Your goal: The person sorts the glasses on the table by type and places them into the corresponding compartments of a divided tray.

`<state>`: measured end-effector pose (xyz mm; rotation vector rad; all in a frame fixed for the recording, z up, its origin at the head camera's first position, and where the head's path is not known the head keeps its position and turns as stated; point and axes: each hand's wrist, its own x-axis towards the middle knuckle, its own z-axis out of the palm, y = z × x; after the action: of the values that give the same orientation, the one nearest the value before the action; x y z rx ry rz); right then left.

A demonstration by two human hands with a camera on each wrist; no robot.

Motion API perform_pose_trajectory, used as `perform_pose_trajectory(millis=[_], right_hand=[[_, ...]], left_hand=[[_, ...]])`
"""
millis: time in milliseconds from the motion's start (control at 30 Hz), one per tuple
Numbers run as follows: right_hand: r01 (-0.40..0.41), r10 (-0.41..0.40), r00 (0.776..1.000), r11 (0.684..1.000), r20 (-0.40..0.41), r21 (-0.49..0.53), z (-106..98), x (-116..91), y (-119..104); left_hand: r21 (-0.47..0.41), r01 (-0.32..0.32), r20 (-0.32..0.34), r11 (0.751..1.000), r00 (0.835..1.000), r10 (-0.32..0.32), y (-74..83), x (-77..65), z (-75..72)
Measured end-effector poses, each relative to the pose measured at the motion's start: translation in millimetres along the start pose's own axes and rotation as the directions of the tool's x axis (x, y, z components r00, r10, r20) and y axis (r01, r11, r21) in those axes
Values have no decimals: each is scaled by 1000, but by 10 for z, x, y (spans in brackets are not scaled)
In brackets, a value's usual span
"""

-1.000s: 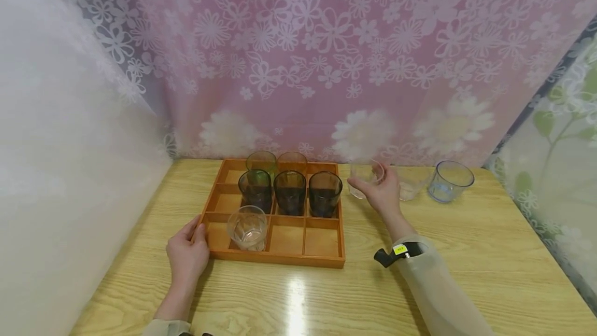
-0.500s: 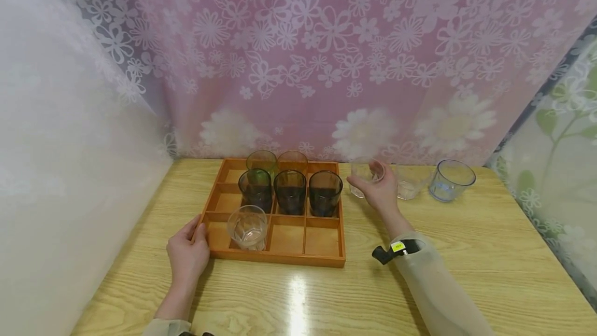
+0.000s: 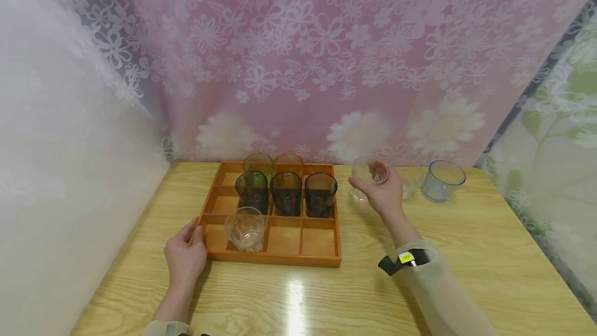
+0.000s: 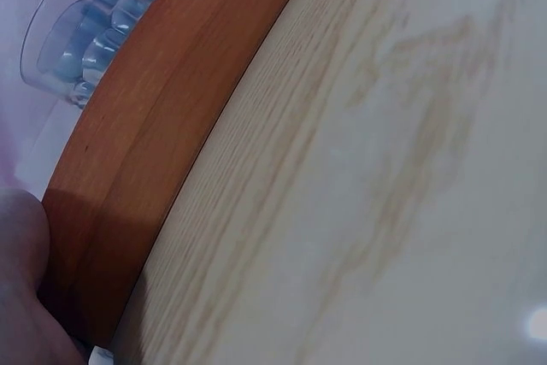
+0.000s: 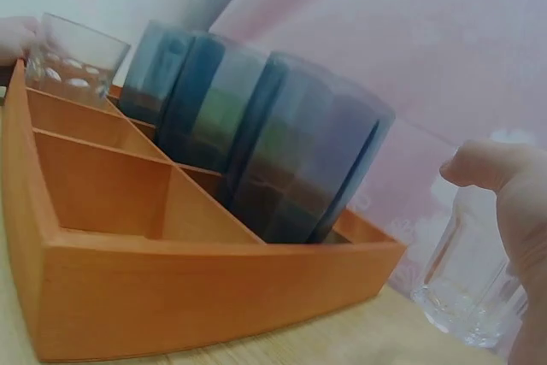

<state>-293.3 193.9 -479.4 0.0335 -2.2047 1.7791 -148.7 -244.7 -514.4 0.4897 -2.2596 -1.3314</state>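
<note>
My right hand (image 3: 389,193) grips a clear glass (image 3: 361,185) just right of the tray, thumb on the near-left side and fingers around the far side. In the right wrist view this faceted glass (image 5: 466,271) is upright, low by the table. A divided wooden tray (image 3: 280,259) lies at the middle of the table. My left hand (image 3: 185,253) holds its front left corner, the thumb on the rim. Three dark glasses (image 3: 286,196) stand across its middle row, with a green glass (image 3: 258,165) and an amber glass (image 3: 289,162) behind. A clear tumbler (image 3: 244,229) sits in the front row.
Behind my right hand, another clear glass (image 3: 410,185) is partly hidden. A blue-rimmed glass (image 3: 443,180) stands farther right on the wooden table (image 3: 466,253). A pink flowered curtain (image 3: 298,77) hangs at the table's back edge.
My right hand and the glass have shifted slightly right, away from the tray and more in front of the other clear glass. The left hand stays on the tray. The head view has turned slightly.
</note>
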Motion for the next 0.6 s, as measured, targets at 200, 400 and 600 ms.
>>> perform_pose_trajectory(millis=[200, 400, 600], right_hand=[[8, -8, 999, 1000, 41, 2, -88, -121, -187], [69, -64, 995, 996, 76, -58, -219, -251, -403], [76, -68, 991, 995, 114, -63, -349, -378, -579]], left_hand=[[5, 1, -3, 1000, 1000, -1, -12, 0, -12], [19, 5, 8, 1000, 1000, -5, -13, -1, -18], [7, -6, 5, 1000, 1000, 6, 8, -8, -16]])
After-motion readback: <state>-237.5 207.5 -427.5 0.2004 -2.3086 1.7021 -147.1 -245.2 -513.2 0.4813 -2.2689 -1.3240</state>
